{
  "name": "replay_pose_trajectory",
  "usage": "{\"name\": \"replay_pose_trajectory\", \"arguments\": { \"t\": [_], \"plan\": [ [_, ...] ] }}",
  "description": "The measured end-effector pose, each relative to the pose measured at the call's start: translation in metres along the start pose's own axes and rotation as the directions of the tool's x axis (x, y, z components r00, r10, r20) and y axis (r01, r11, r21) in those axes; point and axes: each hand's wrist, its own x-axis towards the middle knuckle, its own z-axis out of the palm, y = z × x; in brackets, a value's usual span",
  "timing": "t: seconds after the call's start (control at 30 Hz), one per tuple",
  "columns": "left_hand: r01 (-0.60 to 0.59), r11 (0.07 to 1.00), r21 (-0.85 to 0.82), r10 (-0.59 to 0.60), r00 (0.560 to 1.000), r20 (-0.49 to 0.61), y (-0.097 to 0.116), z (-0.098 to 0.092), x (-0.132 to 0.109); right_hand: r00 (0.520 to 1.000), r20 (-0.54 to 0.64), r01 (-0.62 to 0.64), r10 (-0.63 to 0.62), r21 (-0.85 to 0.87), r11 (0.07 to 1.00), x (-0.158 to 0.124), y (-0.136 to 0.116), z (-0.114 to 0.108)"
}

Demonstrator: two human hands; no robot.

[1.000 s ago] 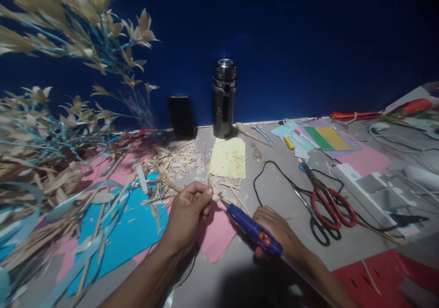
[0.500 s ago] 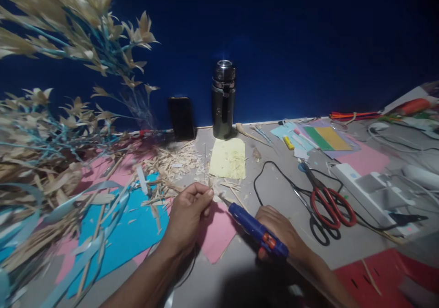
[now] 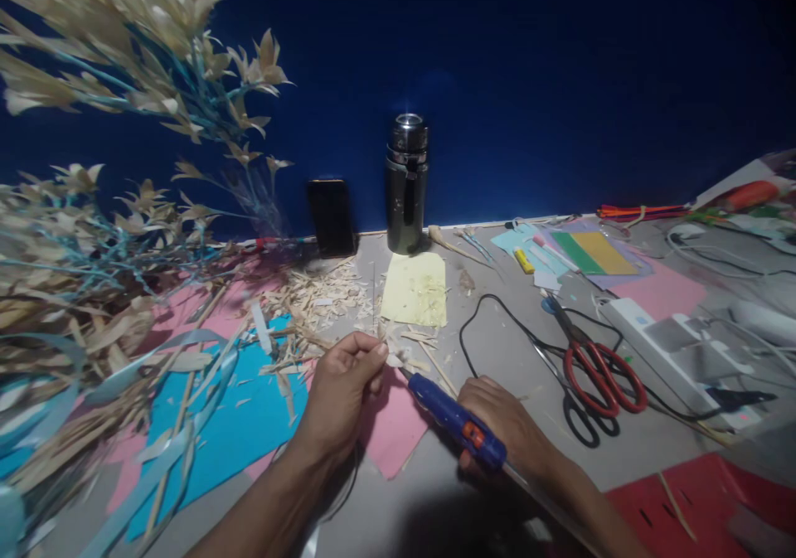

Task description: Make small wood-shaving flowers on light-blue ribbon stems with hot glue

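My left hand (image 3: 345, 380) is closed in a pinch near the middle of the table. A small pale petal-like piece (image 3: 394, 361) pokes out at its fingertips, and a thin dark wire shows just above them. My right hand (image 3: 501, 417) wraps round a blue glue gun (image 3: 457, 419) with an orange patch, a clear glue stick trailing from its back end. The gun's nozzle points at the pale piece, close to my left fingertips; whether they touch I cannot tell. Beneath lies a pink paper sheet (image 3: 395, 429).
Husk scraps (image 3: 329, 293) and blue paper (image 3: 230, 417) lie left, below dried husk flowers (image 3: 205, 77). A flask (image 3: 407, 193) and a phone (image 3: 331, 218) stand at the wall. Red-handled scissors (image 3: 600, 376), a black cord (image 3: 463, 338) and a power strip (image 3: 659, 342) lie right.
The glue gun and my right hand have shifted slightly left, bringing the nozzle nearer my left fingertips. My left hand keeps its pinch in nearly the same place.
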Motion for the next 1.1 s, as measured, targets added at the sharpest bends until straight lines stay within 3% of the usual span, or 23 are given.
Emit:
{"name": "replay_pose_trajectory", "arguments": {
  "t": [0.23, 0.37, 0.5, 0.6, 0.73, 0.83, 1.0, 1.1],
  "plan": [
    [0.007, 1.0, -0.013, -0.007, 1.0, 0.011, 0.001, 0.0, -0.001, 1.0, -0.026, 0.014, -0.012, 0.047, 0.999, 0.003, -0.003, -0.006],
    [0.015, 1.0, -0.022, -0.015, 1.0, 0.013, 0.002, 0.0, -0.002, 1.0, 0.007, 0.022, -0.022, -0.016, 1.0, 0.003, -0.002, -0.004],
    [0.04, 0.997, -0.06, -0.038, 0.999, 0.031, 0.004, -0.001, -0.001, 0.997, 0.075, 0.014, -0.01, -0.058, 0.998, -0.003, 0.003, -0.015],
    [0.059, 0.994, -0.092, -0.053, 0.996, 0.065, 0.005, -0.001, -0.001, 0.987, 0.139, -0.06, 0.082, -0.157, 0.986, 0.003, 0.004, -0.029],
    [0.043, 0.99, -0.131, -0.031, 0.996, 0.088, 0.007, -0.001, -0.002, 0.965, 0.085, -0.195, 0.249, -0.404, 0.894, 0.028, 0.012, -0.037],
    [0.059, 0.987, -0.15, -0.04, 0.991, 0.13, 0.009, 0.0, -0.004, 0.953, 0.091, -0.206, 0.289, -0.502, 0.84, 0.046, 0.022, -0.04],
    [0.093, 0.974, -0.205, -0.051, 0.978, 0.203, 0.009, 0.002, -0.006, 0.955, 0.19, -0.125, 0.229, -0.441, 0.889, 0.058, 0.026, -0.053],
    [0.128, 0.961, -0.246, -0.07, 0.97, 0.232, 0.009, 0.004, -0.008, 0.987, 0.053, -0.12, 0.149, -0.363, 0.924, 0.063, 0.01, -0.055]
  ]
}}
